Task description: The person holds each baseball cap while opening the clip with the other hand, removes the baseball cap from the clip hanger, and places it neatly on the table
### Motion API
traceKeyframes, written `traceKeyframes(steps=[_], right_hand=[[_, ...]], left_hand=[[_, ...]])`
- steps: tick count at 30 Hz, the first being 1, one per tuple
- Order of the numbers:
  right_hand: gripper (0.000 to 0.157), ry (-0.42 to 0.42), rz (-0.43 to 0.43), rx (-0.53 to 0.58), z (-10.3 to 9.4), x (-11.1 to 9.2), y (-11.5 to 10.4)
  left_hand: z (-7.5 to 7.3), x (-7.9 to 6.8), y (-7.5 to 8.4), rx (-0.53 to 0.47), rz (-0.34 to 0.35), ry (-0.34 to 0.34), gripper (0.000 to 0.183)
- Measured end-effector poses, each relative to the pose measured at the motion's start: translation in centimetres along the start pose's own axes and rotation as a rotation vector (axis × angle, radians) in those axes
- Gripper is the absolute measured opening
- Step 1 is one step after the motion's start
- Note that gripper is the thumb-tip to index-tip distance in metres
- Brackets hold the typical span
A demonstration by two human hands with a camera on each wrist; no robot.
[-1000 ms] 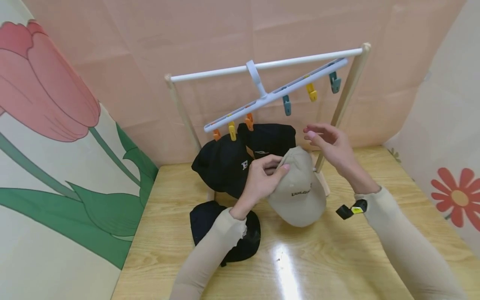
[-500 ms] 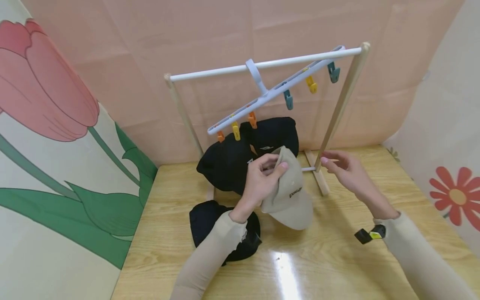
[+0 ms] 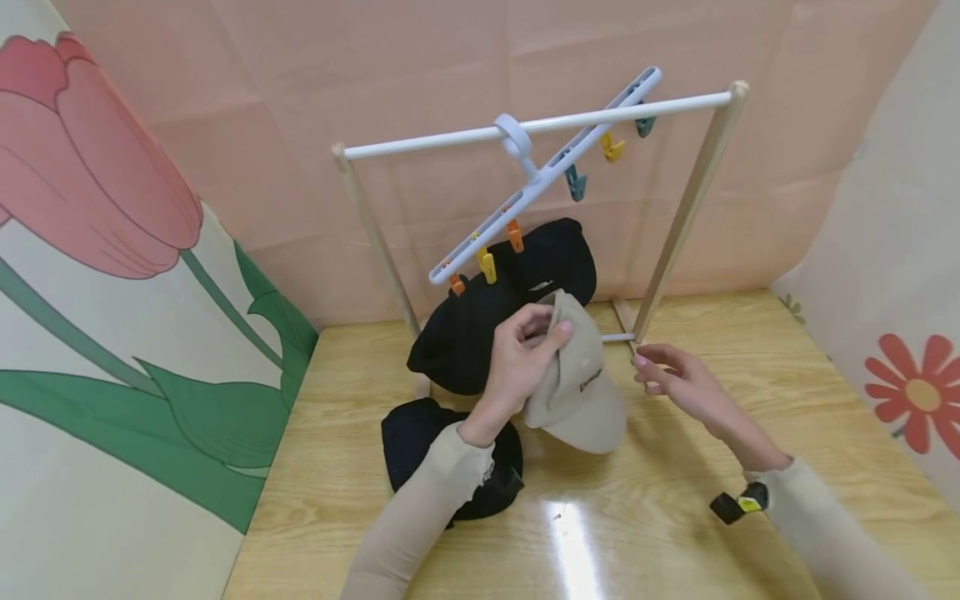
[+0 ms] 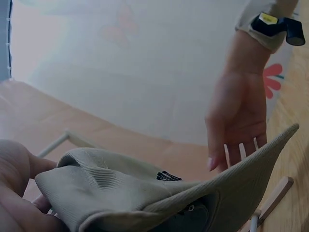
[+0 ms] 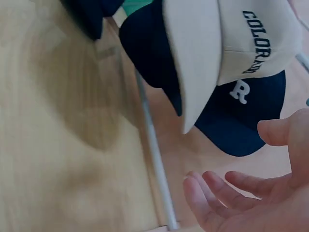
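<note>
My left hand [image 3: 517,358] pinches the crown edge of a beige baseball cap [image 3: 581,375] between thumb and fingers. The cap hangs in the air, brim pointing down, with dark lettering [image 5: 256,43] on its front. To its right, my right hand [image 3: 682,383] holds nothing, and its fingers [image 5: 217,188] are loosely bent. Behind the beige cap, two dark caps hang below a pale clip hanger [image 3: 540,179], one at the left [image 3: 461,342] and one farther back [image 3: 562,250]. Orange and yellow clips meet their upper edges. A white letter R [image 5: 240,92] marks one dark cap.
The hanger hooks over the white bar [image 3: 427,144] of a wooden-legged rack [image 3: 686,208]. Teal clips [image 3: 575,182] and a yellow clip [image 3: 612,148] dangle from its right half. Another black cap [image 3: 420,433] lies on the wooden table [image 3: 322,500], partly behind my left forearm.
The hanger has turned, its right end swinging back and up, and the dark caps have shifted right with it. My right hand has lowered away from the hanger. The beige cap has tilted and moved slightly left.
</note>
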State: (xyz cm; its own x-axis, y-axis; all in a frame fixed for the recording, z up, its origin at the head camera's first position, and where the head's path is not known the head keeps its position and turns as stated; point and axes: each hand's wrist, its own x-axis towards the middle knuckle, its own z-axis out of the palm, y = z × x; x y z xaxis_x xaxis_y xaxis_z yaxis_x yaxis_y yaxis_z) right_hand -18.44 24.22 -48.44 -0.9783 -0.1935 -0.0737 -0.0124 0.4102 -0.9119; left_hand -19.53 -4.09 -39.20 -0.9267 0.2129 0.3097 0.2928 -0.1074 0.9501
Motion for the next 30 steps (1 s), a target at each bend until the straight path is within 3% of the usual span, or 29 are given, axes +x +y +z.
traceKeyframes(steps=[12,20,30], right_hand=[[0.072,-0.162,0.100,0.215,2.4,-0.7,1.1],[0.064,-0.154,0.139,0.289,2.5,-0.9,1.0],[0.058,-0.166,0.103,0.417,2.1,-1.4,1.5]], left_hand=[[0.3,-0.3,0.2,-0.004,-0.010,-0.017,0.023],[0.0,-0.6,0.5,-0.035,-0.038,-0.040,0.024],[-0.5,-1.0,1.0,-0.086,-0.028,-0.073,0.023]])
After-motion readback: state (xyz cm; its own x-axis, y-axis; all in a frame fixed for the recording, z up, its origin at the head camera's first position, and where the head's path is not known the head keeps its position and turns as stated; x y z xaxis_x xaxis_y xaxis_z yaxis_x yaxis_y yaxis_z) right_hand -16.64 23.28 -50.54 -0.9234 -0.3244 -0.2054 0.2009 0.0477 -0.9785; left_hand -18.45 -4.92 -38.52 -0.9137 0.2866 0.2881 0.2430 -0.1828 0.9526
